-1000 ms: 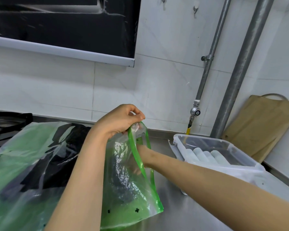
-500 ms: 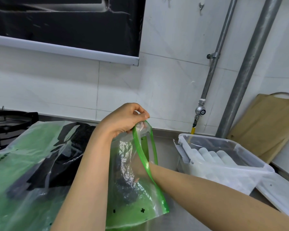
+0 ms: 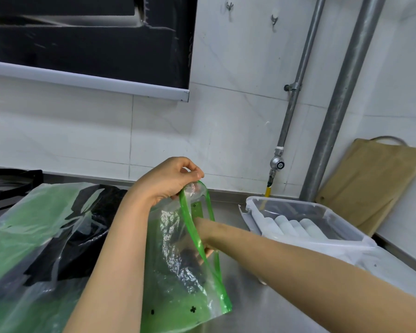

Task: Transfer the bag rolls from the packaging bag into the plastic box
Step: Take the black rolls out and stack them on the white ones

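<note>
Head: clear, green-edged packaging bag [image 3: 178,272]

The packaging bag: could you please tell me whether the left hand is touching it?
Touching. The head view shows the left hand pinching the top corner of the packaging bag between thumb and fingers, at the green zip strip.

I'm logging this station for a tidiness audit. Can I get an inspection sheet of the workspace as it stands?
Surface: steel counter running along the wall.
Job's things: packaging bag held upright, mouth open; plastic box at right, white rolls side by side inside.
Clutter: green-and-black bag lying at left; cutting board leaning on the wall.
Hands: left hand pinches the packaging bag's top edge; right hand is inside it, hold unclear.
Cables: nothing seen.
Surroundings: tiled wall, metal pipes, valve, stove at far left.
</note>
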`<state>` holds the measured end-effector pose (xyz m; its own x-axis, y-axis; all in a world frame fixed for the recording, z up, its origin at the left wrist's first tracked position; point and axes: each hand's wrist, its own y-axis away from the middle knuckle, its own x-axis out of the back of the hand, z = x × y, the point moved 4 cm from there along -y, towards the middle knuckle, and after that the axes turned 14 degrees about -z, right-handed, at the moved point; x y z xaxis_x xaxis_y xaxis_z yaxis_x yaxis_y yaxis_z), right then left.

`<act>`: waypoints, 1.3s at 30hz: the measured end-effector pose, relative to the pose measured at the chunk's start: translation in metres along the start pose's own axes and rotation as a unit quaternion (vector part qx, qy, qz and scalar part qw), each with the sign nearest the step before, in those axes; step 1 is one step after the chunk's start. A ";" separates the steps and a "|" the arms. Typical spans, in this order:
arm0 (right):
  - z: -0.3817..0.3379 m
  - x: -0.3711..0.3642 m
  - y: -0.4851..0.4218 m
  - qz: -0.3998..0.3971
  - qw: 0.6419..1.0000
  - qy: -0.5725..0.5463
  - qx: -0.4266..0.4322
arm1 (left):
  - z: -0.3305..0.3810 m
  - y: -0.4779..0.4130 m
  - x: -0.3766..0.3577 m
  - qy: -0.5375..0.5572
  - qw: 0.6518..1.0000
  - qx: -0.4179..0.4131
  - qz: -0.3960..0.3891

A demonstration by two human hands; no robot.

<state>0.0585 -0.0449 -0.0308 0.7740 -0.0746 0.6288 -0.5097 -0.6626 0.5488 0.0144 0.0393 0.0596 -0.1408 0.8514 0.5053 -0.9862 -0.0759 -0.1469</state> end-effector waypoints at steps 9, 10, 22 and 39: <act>0.010 0.048 0.047 0.047 0.998 -0.035 -0.025 | 0.000 -0.001 -0.003 -0.020 1.000 0.010 -0.006; 0.012 0.052 0.052 0.052 0.998 -0.038 -0.025 | -0.001 -0.002 -0.004 -0.021 1.000 0.012 -0.007; 0.043 0.118 0.098 0.152 0.986 -0.060 -0.034 | -0.003 -0.010 -0.016 -0.033 0.999 0.032 -0.021; 0.096 0.150 0.091 0.203 0.970 -0.112 -0.071 | -0.004 -0.012 -0.018 -0.051 0.998 0.042 -0.024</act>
<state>0.1639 -0.1882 0.0607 0.5524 -0.4796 0.6818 -0.8242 -0.4367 0.3606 0.0289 0.0271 0.0495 -0.0972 0.7976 0.5953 -0.9952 -0.0828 -0.0517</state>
